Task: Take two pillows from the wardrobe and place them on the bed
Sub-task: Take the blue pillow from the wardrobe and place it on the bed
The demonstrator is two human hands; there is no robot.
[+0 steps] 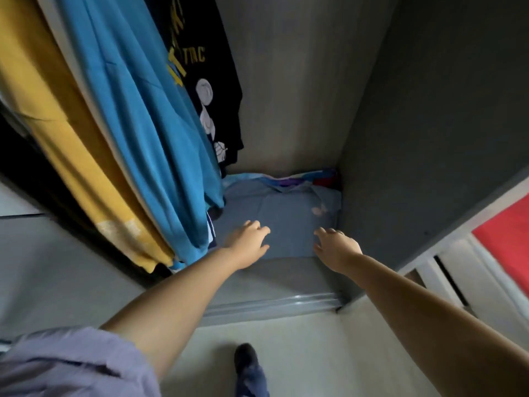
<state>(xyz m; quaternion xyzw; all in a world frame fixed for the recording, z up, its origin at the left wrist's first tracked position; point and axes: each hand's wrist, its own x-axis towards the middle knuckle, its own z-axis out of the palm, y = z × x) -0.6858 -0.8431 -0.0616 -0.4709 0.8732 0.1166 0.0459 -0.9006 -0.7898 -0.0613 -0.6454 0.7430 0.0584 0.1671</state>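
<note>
A blue-grey pillow (289,213) lies flat on the wardrobe floor (274,279), filling its back right corner. Under or behind it, a brighter patterned edge (303,179) of another pillow or cloth shows against the back wall. My left hand (249,242) reaches in over the pillow's front left part, fingers apart and empty. My right hand (336,247) hovers at the pillow's front right edge, fingers spread, holding nothing. I cannot tell whether either hand touches the fabric.
Hanging clothes fill the left: a yellow garment (68,144), a blue one (137,116) and a black printed shirt (206,70). The wardrobe's dark side panel (423,138) stands on the right. A sliding-door track (272,306) crosses the front. A red bed cover (506,239) shows far right.
</note>
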